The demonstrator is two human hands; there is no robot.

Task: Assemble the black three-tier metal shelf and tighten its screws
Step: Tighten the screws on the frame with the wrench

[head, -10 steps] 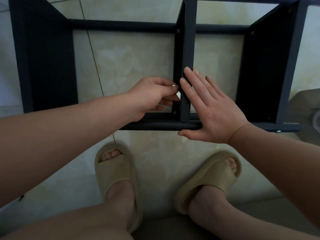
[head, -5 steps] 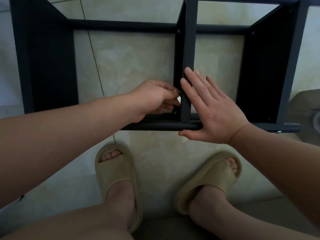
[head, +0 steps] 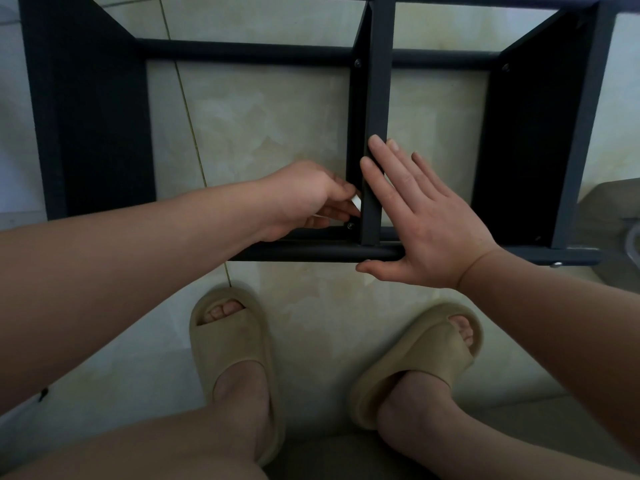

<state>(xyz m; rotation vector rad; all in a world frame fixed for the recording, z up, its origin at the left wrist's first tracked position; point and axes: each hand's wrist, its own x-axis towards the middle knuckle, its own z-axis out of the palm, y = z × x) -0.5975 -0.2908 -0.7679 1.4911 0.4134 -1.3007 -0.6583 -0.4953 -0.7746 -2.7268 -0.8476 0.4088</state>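
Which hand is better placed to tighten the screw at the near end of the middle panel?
Left. The left hand pinches a small pale object just above the screw, on the same side of the middle panel. The right hand lies flat on the panel's other side, probably steadying it.

Left bay, centre: open between left panel [head: 93, 116] and middle divider [head: 377, 81], save its lower right corner, filled by the left hand [head: 304, 199]. Right bay: narrower, lower part covered by the right hand [head: 426, 223]. Near rail [head: 304, 252] and far rail [head: 242, 51] bound both.
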